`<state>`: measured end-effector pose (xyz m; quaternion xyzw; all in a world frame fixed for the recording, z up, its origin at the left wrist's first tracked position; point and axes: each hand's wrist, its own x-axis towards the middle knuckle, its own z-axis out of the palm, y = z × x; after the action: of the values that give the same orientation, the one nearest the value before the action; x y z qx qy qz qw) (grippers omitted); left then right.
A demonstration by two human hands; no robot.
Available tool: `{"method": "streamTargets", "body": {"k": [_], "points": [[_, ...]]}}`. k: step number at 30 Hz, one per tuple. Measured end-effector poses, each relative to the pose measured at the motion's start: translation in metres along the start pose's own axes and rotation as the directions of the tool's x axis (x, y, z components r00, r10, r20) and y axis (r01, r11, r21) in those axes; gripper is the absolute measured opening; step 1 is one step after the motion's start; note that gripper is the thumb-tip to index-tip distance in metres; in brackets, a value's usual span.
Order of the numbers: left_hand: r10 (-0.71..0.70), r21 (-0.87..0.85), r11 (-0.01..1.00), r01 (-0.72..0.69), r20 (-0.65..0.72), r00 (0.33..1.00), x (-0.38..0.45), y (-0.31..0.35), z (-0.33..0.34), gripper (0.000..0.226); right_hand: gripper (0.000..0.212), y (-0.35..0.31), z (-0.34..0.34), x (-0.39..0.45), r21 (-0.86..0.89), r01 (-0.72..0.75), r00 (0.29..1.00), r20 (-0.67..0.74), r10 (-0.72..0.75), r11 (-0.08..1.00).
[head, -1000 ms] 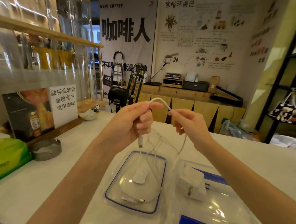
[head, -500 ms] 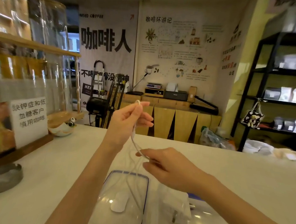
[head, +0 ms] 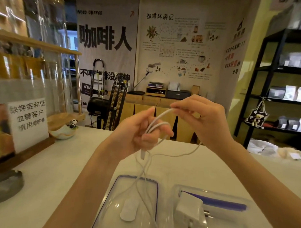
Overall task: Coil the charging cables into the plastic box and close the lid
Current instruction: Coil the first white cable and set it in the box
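A thin white charging cable (head: 178, 155) runs between both hands above the white counter. My left hand (head: 138, 135) grips a small loop of it, and the plug end hangs just below that fist. My right hand (head: 202, 119) pinches the cable higher up and to the right. The rest of the cable droops onto the clear lid with a blue rim (head: 156, 187), which lies flat on the counter. To its right stands the clear plastic box (head: 242, 202), with a white charger block (head: 190, 214) inside.
A metal ashtray (head: 5, 187) sits at the left edge of the white counter (head: 68, 162). Behind it are a paper sign in a wooden stand (head: 29, 121), glass jars and a small bowl with a panda figure (head: 64, 130). Black shelving (head: 273, 101) is at the right.
My right hand has risen from low over the lid to above and right of my left hand, drawing the cable around into a loop. The view has tilted down slightly.
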<state>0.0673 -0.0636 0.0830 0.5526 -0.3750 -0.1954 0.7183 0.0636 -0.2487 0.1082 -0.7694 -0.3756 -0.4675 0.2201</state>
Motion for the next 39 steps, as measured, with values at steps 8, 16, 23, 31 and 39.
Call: {"method": "streamTargets", "body": {"k": [8,16,23,31,39], "points": [[0.351,-0.342,0.880,-0.328,0.005,0.936,-0.018,0.030,0.007,0.039,0.022,-0.031,0.037,-0.016,0.551,-0.608,0.785,0.524,0.330,0.571],[0.473,0.197,0.880,-0.433,-0.449,0.758,-0.022,0.024,-0.009,0.025,0.033,-0.062,0.049,-0.036,0.243,-0.494,0.637,0.754,0.157,0.835],[0.525,0.815,0.579,0.010,-0.382,0.761,-0.011,-0.001,-0.021,0.018,0.031,-0.070,0.029,-0.027,0.163,-0.190,0.883,0.460,0.096,0.968],[0.004,0.303,0.953,0.016,-0.064,0.998,-0.016,0.009,0.000,0.045,0.010,-0.037,-0.002,0.006,0.491,-0.286,0.956,0.090,0.278,0.823],[0.298,-0.596,0.798,-0.091,0.259,0.919,-0.017,0.023,0.002,0.026,0.020,-0.035,0.025,-0.012,0.700,-0.603,0.777,0.405,0.483,0.383]]}}
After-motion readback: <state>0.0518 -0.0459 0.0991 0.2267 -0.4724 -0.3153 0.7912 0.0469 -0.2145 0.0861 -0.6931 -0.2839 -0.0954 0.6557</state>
